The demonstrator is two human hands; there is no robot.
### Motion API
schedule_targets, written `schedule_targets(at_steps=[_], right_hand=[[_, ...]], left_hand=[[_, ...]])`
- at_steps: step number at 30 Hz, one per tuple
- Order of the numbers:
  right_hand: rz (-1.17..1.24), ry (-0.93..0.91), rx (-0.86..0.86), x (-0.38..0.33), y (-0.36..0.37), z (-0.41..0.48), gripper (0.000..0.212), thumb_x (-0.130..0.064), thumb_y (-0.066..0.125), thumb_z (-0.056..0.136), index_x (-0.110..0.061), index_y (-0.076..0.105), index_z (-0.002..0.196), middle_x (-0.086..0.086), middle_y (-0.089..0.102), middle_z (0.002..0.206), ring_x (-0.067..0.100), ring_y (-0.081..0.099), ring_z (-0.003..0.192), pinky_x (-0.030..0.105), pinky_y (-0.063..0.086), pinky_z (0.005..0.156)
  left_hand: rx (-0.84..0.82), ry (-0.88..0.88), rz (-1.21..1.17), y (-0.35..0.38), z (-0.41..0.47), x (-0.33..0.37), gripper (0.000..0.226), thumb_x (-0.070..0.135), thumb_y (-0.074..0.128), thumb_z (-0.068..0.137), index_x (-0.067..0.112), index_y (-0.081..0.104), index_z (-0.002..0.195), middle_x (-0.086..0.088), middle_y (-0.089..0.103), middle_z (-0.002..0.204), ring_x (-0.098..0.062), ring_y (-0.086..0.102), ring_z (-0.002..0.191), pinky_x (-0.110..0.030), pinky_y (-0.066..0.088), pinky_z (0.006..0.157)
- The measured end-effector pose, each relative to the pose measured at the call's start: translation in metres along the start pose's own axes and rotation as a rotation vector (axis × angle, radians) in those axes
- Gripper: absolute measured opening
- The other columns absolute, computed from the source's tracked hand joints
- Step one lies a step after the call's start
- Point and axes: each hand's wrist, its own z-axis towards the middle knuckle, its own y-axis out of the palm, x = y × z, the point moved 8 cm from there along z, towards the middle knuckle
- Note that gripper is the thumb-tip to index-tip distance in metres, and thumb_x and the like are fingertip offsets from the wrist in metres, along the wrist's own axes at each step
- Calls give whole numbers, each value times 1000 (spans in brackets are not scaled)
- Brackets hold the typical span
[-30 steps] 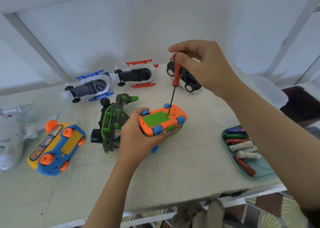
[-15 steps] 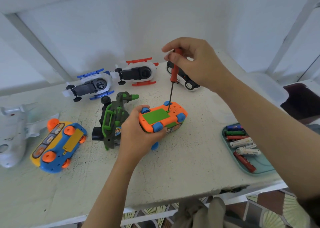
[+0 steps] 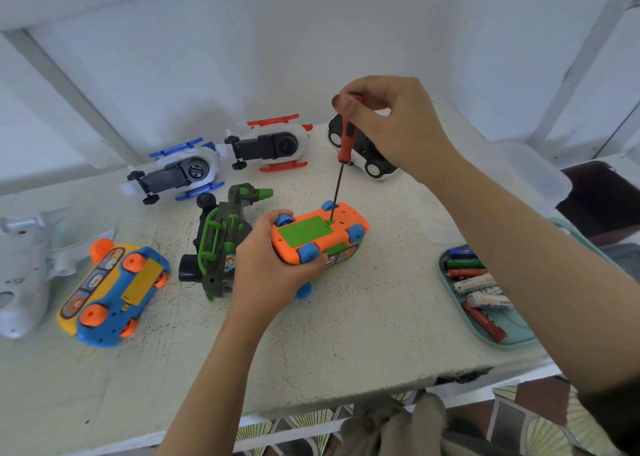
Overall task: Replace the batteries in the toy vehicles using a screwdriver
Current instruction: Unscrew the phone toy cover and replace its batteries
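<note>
An orange toy car (image 3: 341, 229) with blue wheels lies upside down mid-table, its green battery cover (image 3: 304, 231) facing up. My left hand (image 3: 268, 268) grips the car's near left end. My right hand (image 3: 388, 123) pinches the red handle of a screwdriver (image 3: 341, 165), held nearly upright. Its tip sits at the right edge of the green cover. A teal tray (image 3: 512, 334) at the right holds several batteries (image 3: 476, 286).
Other toys lie upside down around: a blue and yellow car (image 3: 114, 293) at left, a green and grey vehicle (image 3: 221, 241), two white helicopters (image 3: 180, 171) (image 3: 273, 144), a black and white car (image 3: 367, 154), a white plane (image 3: 24, 275). The table's front edge (image 3: 346, 400) is near.
My right hand has turned on the screwdriver handle, its fingers shifting round it. The tip has stayed on the orange car, and my left hand has kept its grip.
</note>
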Motion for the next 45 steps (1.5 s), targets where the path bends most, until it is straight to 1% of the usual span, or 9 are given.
schedule_targets(at_steps=[5,10,16,20,27,34,39,43,45], right_hand=[[9,56,-37,1,-1,-4,17,-6,53,92,-11,67,101,0,71,83,5,68,78,10,49,70],[34,81,-58,-2,0,-8,16,-9,50,93,-10,67,94,6,72,85,23,69,80,35,54,80],[126,82,-36,-7,-8,-16,8,-17,64,90,-18,71,93,-3,71,75,8,67,72,24,54,75],[168,162,-90,-3,-8,-24,11,-12,59,93,-16,65,102,3,73,87,12,71,82,29,57,76],[188,195,-22,8,-17,-35,23,-2,46,95,-14,64,88,6,70,86,6,65,70,19,52,67],[102,126,15,10,-18,-35,12,-23,63,90,-30,67,81,-6,70,70,20,70,76,42,57,80],[88,171,-57,11,-10,-31,13,-12,54,94,-20,64,91,0,72,88,14,70,84,30,56,81],[134,214,-50,13,-11,-35,18,-9,47,96,-23,58,90,16,68,102,34,65,92,44,52,86],[175,181,0,9,-17,-36,19,-5,46,96,-18,60,93,18,67,99,24,67,84,31,54,78]], left_hand=[[-3,-20,-4,0,0,-1,63,10,86,67,23,48,115,18,53,97,19,54,81,-5,47,63],[21,-53,-26,-2,-3,0,64,12,88,64,23,51,115,17,56,97,13,56,84,-9,51,66],[-28,-125,-96,1,-13,7,61,13,88,63,25,56,113,8,61,98,-9,65,82,-17,55,61],[-106,-148,-113,5,-20,8,59,10,88,61,25,59,111,3,63,96,-5,66,80,-21,57,61],[-124,-186,-132,3,-19,1,56,10,88,63,21,60,110,-4,64,97,-16,67,82,-21,57,61],[-118,-202,-170,2,-22,-5,52,7,86,65,20,60,108,-7,64,96,-18,68,82,-21,57,60],[-119,-179,-195,3,-22,-4,52,7,85,65,22,59,107,-5,63,98,-14,67,80,-17,54,58],[-52,-101,-179,2,-24,1,63,12,91,58,27,58,109,4,62,98,-7,66,81,-19,55,61],[12,-53,-173,0,-23,3,64,25,86,53,34,54,108,13,60,96,-4,64,83,-22,57,65]])
